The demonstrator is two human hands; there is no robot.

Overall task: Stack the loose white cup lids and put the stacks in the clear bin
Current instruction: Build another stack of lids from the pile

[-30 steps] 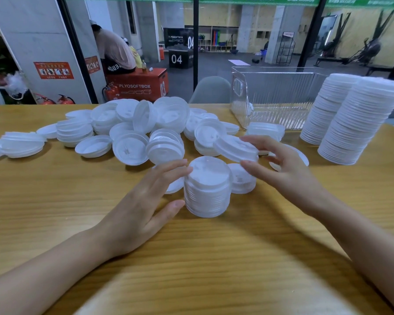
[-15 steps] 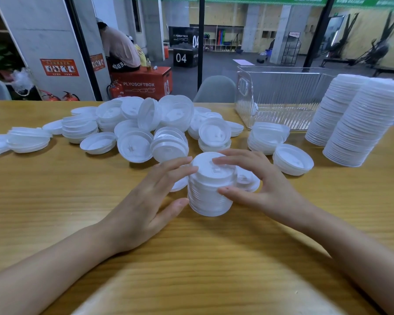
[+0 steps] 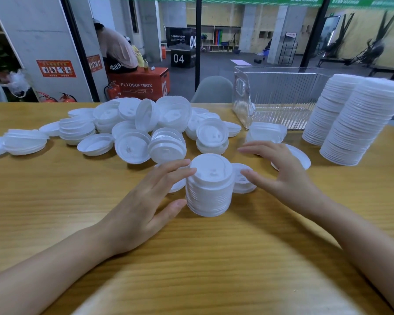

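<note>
At the short stack (image 3: 208, 194): the working pile is stood upright on the tabletop (image 3: 214, 258), with its lids nested so that it can be lifted as one piece.
Left grip (image 3: 141, 210): spread. Straight fingers are laid against the short stack's left side near the top and the thumb near its base. Nothing is pinched, and the pile is judged to be steadied against tipping or sliding.
Right grip (image 3: 289, 178): spread and empty, held apart to the right of the short stack. It is judged free to fetch another lid.
Loose lids (image 3: 132, 146): scattered behind and to the left of the short stack, some upturned, some leaning, some in low nests, all within reach.
Clear bin (image 3: 280, 105): set behind and to the right of the short stack. Its contents cannot be told through the ribbed walls.
Tall stacks (image 3: 359, 128): two are stood well to the right of the short stack, not yet binned.
Step judged: stacking is under way, and much is left loose.
</note>
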